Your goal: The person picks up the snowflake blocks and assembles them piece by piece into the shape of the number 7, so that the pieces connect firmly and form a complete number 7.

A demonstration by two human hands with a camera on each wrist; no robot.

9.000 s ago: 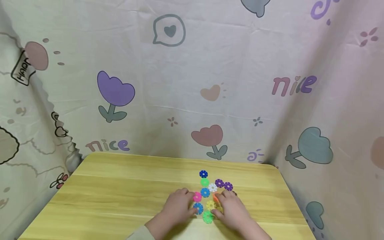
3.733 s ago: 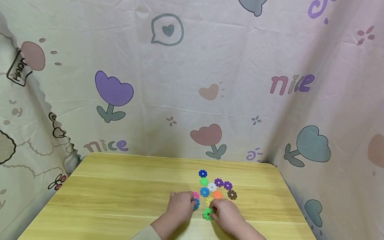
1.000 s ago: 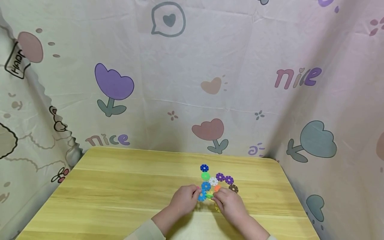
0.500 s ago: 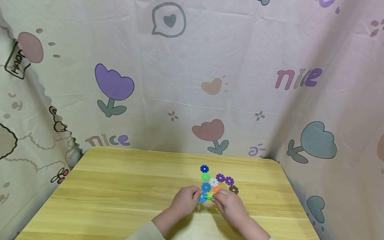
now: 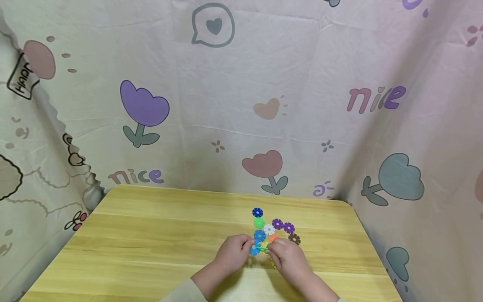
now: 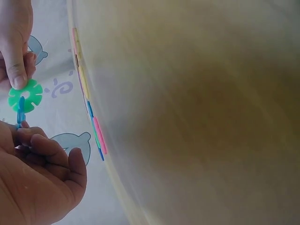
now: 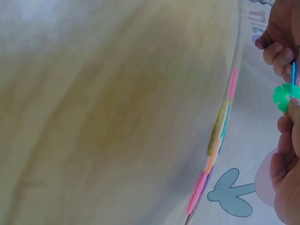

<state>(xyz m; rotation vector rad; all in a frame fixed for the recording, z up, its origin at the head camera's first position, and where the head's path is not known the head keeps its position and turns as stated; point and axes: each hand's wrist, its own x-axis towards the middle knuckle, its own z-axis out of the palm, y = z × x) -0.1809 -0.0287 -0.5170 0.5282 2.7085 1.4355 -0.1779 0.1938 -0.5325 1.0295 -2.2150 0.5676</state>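
Left wrist, two hands (image 6: 40, 180) (image 6: 16, 40), two held discs (image 6: 34, 99) (image 6: 21, 111)

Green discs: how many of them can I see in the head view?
2. One green disc lies on the table, next to the dark blue disc; the right hand pinches the other green disc. More may be hidden behind this hand.
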